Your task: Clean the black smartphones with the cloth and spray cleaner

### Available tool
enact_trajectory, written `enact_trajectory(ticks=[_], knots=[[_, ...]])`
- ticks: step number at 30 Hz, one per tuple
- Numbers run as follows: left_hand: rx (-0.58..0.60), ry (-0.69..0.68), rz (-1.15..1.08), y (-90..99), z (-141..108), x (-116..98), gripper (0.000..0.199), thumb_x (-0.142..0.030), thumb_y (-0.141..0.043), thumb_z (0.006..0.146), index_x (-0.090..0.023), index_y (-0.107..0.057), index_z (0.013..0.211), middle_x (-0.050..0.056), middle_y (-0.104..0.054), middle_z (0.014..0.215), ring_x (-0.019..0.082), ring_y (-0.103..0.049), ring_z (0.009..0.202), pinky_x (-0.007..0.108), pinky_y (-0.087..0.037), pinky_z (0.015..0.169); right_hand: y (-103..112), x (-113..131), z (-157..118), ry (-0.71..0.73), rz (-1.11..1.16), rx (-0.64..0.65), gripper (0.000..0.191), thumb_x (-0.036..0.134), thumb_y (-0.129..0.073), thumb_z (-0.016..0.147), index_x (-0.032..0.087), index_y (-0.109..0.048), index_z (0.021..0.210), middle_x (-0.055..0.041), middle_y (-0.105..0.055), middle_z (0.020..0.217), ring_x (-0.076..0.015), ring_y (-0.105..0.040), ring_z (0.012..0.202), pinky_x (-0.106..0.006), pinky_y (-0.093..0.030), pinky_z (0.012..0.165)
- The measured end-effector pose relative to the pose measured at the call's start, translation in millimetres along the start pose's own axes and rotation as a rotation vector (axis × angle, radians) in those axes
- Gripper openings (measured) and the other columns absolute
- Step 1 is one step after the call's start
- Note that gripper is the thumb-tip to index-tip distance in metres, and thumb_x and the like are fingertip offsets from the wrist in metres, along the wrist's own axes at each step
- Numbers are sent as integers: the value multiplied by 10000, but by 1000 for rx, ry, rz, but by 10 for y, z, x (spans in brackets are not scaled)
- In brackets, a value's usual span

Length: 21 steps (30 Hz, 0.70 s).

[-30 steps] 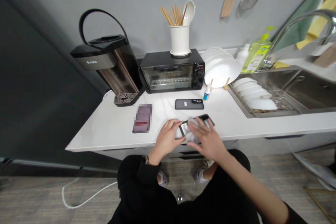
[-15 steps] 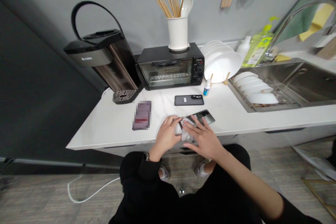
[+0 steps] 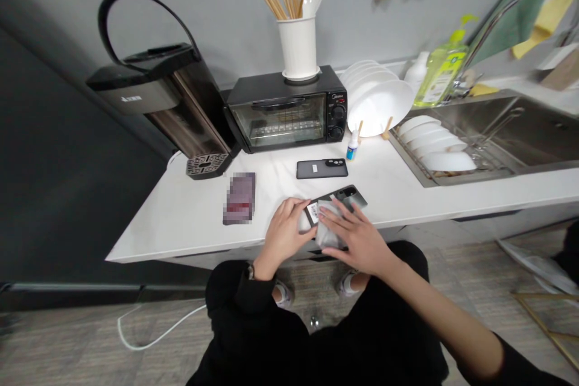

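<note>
A dark phone (image 3: pixel 355 194) lies back up near the counter's front edge, its camera end to the right and a white label toward the left end. My left hand (image 3: pixel 284 227) grips its left end between thumb and fingers. My right hand (image 3: pixel 358 240) holds a crumpled white cloth (image 3: pixel 329 233) against the phone's back, fingers over the cloth. Part of the phone is hidden by the cloth and fingers. Behind it lies a dark phone case (image 3: pixel 312 169) with a camera cut-out. A small white and blue bottle (image 3: pixel 352 146) stands beside the case.
A blurred-out purplish item (image 3: pixel 239 198) lies on the white counter (image 3: pixel 172 223) to the left. At the back are a water dispenser (image 3: pixel 181 108), a toaster oven (image 3: pixel 284 117) and upright plates (image 3: pixel 377 110). Bowls (image 3: pixel 446 145) rest in the sink (image 3: pixel 538 132) at right.
My right hand and the cloth have shifted slightly rightward along the phone, so more of the white label shows. My left hand keeps its grip. The whole view has shifted slightly.
</note>
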<state>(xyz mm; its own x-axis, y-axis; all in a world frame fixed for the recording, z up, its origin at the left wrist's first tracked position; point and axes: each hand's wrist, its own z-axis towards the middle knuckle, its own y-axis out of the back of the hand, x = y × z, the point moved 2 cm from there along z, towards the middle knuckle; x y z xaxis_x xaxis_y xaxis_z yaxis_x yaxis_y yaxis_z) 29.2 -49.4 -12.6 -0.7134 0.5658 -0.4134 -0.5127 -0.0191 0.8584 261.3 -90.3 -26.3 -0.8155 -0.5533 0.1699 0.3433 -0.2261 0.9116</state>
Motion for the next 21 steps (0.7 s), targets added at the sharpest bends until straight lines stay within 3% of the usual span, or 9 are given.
enact_trajectory(ticks=[3,6,8,11,15,18,21], knots=[[-2,-28,47,-5,-25,-42,704,-467,-807,854,-233,-518,1452,111,-598,1309,312,-577,1230,486,-512,1080,33,-55,-69,-103,5,-53,621,448,-545,1038,264,-404,1613,-48,-462,1631,-372,-191,1605,-732,-205,1243],[-23,-69,98,-40,-90,-64,756,-512,-821,832,-233,-512,1463,122,-617,1318,330,-575,1250,505,-513,1078,3,-49,-149,47,134,40,610,258,-552,1009,285,-416,1604,-25,-478,1622,-317,-248,1597,-679,-229,1264],[-44,-100,132,-72,-150,-59,658,-436,-787,883,-233,-531,1454,121,-644,1294,321,-587,1249,484,-534,1045,-10,-67,-200,135,201,60,658,129,-521,965,303,-429,1594,-8,-507,1604,-274,-278,1590,-638,-242,1275],[-78,-155,140,-107,-216,-58,466,-346,-698,962,-224,-590,1398,104,-690,1225,287,-625,1195,424,-566,954,47,-215,-193,90,211,-38,702,57,-481,931,305,-436,1587,-23,-524,1594,-275,-284,1588,-656,-229,1268],[-144,-138,46,-122,-154,-103,214,-309,-573,1039,-223,-693,1193,69,-721,1073,236,-661,1057,367,-556,871,174,-427,68,95,217,-125,681,45,-462,914,300,-489,1545,-42,-591,1533,-271,-357,1558,-642,-198,1274],[-171,-40,8,-134,-31,-129,231,-313,-534,1056,-209,-685,917,63,-696,971,235,-645,1005,360,-540,850,151,-484,356,86,213,-165,611,28,-458,887,267,-596,1433,-70,-690,1374,-269,-541,1409,-606,-259,1252],[-190,77,29,-140,51,-116,143,-324,-591,1027,-203,-655,985,75,-677,1053,251,-624,1028,389,-535,892,1,-497,556,50,188,-160,515,28,-472,877,248,-674,1297,-80,-731,1198,-265,-650,1172,-587,-336,1200]])
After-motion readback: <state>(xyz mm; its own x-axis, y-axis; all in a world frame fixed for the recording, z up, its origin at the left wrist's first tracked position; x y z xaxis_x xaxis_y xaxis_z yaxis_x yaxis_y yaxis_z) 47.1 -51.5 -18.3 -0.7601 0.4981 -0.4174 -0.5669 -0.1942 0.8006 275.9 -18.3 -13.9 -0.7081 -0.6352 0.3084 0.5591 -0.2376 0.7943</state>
